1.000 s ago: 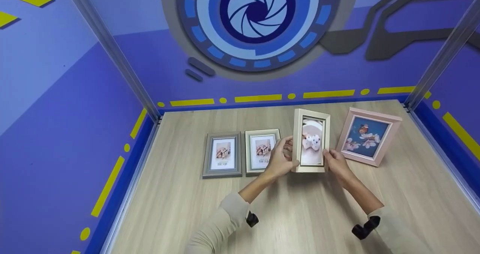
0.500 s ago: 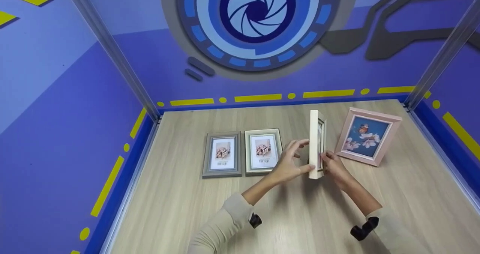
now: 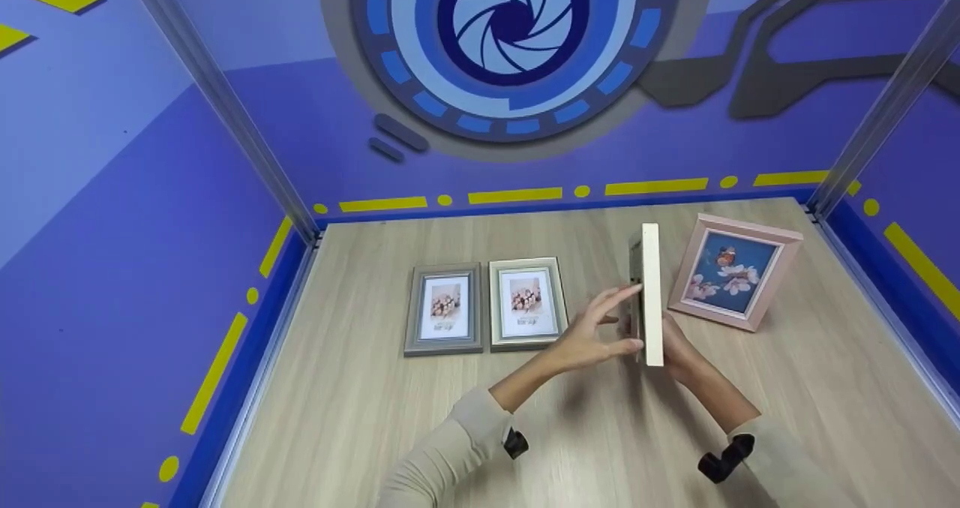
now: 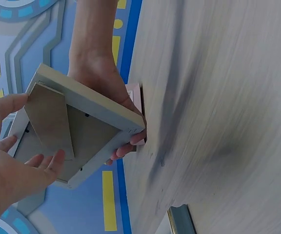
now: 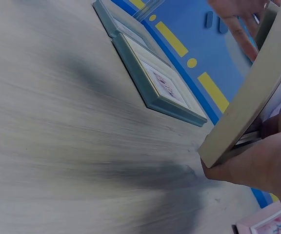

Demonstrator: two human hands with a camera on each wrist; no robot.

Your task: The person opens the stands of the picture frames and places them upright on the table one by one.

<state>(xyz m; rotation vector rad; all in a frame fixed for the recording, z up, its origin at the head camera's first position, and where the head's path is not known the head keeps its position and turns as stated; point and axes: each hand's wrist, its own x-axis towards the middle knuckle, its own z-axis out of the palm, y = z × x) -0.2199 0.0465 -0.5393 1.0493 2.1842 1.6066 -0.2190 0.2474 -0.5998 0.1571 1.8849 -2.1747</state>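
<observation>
One cream frame (image 3: 653,294): held upright over the surface (image 3: 360,418), right of its middle and nearer the far edge, turned edge-on in the head view. Its lower corner is grasped by the right hand (image 3: 679,350), fingers curled round it. One back stand (image 4: 52,119), on the cream frame's rear: touched at its edges by the left hand (image 3: 589,339), fingers spread and loosely extended, with no firm hold to be seen. One pink frame (image 3: 736,272): stood tilted back toward the far right corner. One grey frame (image 3: 444,309) and one pale gold frame (image 3: 527,305): laid flat side by side, left of the middle. Step in hand, as judged: the back stand is attended to while the cream frame is steadied. Next move, as judged: the back stand is to be swung outward, steady support being required from the right hand throughout
</observation>
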